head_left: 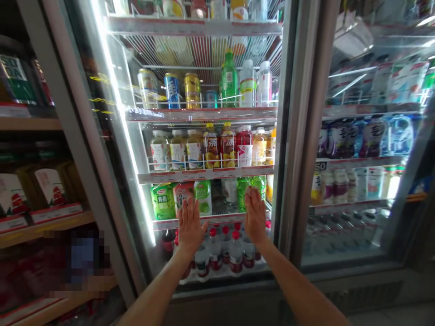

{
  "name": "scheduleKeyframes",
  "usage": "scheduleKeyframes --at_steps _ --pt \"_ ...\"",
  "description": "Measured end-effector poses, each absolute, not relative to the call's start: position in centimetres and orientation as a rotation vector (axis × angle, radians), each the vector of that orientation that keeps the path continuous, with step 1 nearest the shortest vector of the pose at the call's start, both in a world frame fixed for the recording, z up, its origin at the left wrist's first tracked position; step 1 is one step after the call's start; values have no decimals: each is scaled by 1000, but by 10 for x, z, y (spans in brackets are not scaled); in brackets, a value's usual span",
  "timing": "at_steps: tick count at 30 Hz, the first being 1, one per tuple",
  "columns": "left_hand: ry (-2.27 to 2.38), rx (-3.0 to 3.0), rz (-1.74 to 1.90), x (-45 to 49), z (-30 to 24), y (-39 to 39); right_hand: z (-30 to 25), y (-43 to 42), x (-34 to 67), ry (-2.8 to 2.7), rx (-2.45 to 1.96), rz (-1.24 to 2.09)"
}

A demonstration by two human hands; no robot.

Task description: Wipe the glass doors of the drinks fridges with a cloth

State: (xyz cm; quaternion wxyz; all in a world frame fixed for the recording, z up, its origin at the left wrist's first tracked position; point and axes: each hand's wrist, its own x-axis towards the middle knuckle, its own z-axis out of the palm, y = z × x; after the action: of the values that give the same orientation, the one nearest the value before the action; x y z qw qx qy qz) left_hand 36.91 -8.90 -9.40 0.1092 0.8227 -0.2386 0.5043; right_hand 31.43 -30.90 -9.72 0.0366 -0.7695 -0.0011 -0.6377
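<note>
My left hand is raised in front of a lit drinks fridge, with its fingers stretched upward and the thumb apart. It overlaps the red-labelled drink carton and the lower shelf edge; a green-and-white bottle stands beside its fingertips. To the right, my right hand is also raised, fingers extended and close together, in front of the green bottles. Nothing can be made out in either palm. Faint reflections suggest a glass door before the shelves; whether my hands touch it I cannot tell.
Red-capped bottles fill the fridge bottom. Tea bottles line the shelf above my hands, with cans higher up. A metal door frame separates a second fridge on the right. Wooden shelves with boxed goods stand left.
</note>
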Motion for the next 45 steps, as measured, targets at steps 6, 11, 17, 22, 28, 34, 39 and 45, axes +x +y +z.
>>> scheduleKeyframes --at_steps 6,11,17,22,28,34,39,45 --pt "-698 2412 1526 368 -94 -89 -91 -334 307 45 -2393 -1962" --pt "-655 2418 1506 369 -96 -95 -87 -362 304 223 -2245 -2051" --pt "-684 2424 1506 369 -96 -91 -103 -292 319 -186 -2474 -1859" --pt "-683 2432 1516 367 -95 -91 -89 -321 315 -72 -2429 -1965" --pt "-668 2431 1515 368 -97 -93 -90 -312 318 1 -2377 -1964" --pt "-718 2470 1454 365 -93 -86 -98 -276 323 -401 -2590 -1818" --pt "-681 2466 1457 366 -96 -90 -71 -310 322 -40 -2365 -2013" --pt "-689 2484 1458 366 -95 -88 -91 -269 325 -389 -2562 -1909"
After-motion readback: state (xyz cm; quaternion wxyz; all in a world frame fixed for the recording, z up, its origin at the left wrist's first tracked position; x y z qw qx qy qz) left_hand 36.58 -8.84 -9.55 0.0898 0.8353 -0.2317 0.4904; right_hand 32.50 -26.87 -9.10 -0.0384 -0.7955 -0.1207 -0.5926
